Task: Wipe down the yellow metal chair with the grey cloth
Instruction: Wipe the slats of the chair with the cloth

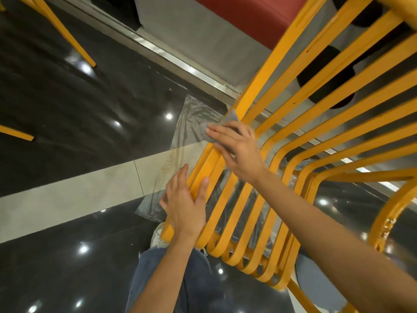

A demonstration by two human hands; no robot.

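Observation:
The yellow metal chair [300,114] fills the right half of the view, its curved slats running from lower middle up to the top right. My right hand [237,150] presses the grey cloth [228,119] against the outer left slat near the bend, with most of the cloth hidden under my fingers. Lower down, my left hand [185,204] grips the same outer slat, thumb on top and fingers wrapped behind it.
A clear plastic sheet [194,123] lies on the glossy dark floor under the chair. A pale tile strip [67,199] crosses the floor. Legs of other yellow chairs [67,35] stand at upper left. A red cushioned seat [252,16] is at the top. My jeans and shoe [158,238] are below.

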